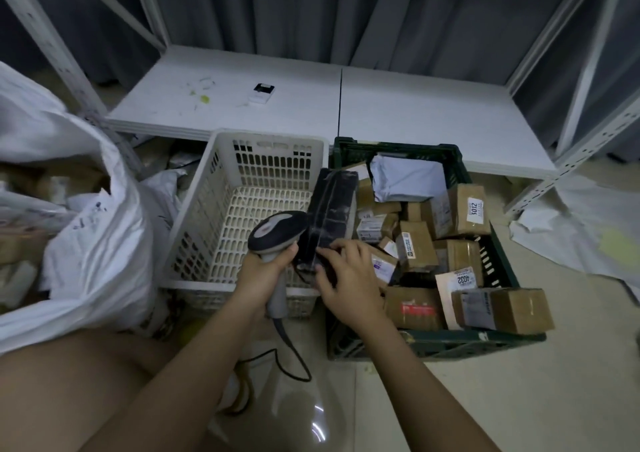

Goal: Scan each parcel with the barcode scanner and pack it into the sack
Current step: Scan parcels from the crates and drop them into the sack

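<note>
Bare forearms reach forward from the bottom edge, meeting over the gap between two crates. Left hand (266,268) is curled round the grey handle of the barcode scanner (275,235), whose dark head points toward the black parcel (330,209); its black cable (294,354) trails down to the floor. Right hand (346,278) grips the near lower end of that black parcel, fingers bent over its edge, thumb hidden behind it. Black parcel, wrapped in glossy film, stands tilted on end, its near face just beside the scanner head, its upper end rising above the shared edge of the two crates.

Left of the black parcel sits the white perforated basket (221,188), its slotted floor visible. Right of the black parcel is the dark green crate (450,341), holding many brown cardboard boxes; one box (467,209) bears a label reading 1012, a flat packet (457,289) reads 4032, and a pale grey poly mailer (405,178) lies at the far end. Well left of the black parcel, beyond the white basket, the white sack (86,244) stands open, blurred contents inside. Behind the black parcel runs a low white shelf board (415,112) with a small black-and-white item (262,92) on it, too small to identify.
</note>
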Motion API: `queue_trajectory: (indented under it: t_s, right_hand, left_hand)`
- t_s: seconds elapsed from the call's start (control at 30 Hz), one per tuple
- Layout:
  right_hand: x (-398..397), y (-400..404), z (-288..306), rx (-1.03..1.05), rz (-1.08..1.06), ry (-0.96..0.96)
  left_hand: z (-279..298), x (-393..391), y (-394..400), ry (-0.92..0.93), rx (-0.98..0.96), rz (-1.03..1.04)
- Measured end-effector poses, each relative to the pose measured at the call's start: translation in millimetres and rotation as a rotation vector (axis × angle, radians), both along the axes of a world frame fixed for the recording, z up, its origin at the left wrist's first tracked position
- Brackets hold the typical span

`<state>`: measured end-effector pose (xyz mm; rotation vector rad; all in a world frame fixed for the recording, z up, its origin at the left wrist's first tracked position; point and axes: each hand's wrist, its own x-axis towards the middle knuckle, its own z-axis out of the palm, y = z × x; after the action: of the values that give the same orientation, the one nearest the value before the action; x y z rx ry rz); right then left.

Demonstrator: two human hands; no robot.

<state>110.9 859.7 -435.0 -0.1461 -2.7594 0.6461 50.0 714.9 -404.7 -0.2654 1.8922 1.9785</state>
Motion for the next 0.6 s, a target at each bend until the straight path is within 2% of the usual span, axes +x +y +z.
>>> queue_trajectory:
  t_s: [0.1,0.17,0.23,0.33,0.43,0.6]
  right_hand:
    - [-10,-1,0,-0.145,0.048,-0.058]
    - [-18,-4,2,-0.279,0.004,-0.081]
    - [-28,-6,2,-0.502,-0.111,-0.122]
    - [-40,-3,-4,-0.763,-0.351,-0.341]
    - [-40,1,-13,-0.717,-0.365,-0.552]
    - [-41,-5,-18,-0.699,-0.321,-0.604]
  left_hand:
    - [-1,-9,3,-0.009,0.004,0.005]
    - [-4,-15,3,0.031,-0.027,-0.028]
    - [-10,-19,2,0.057,-0.057,-0.058]
    - [-17,-23,-2,0.052,-0.047,-0.057]
    - [-25,-27,-10,0.043,-0.011,-0.075]
    - [-34,-31,-20,0.003,0.024,-0.071]
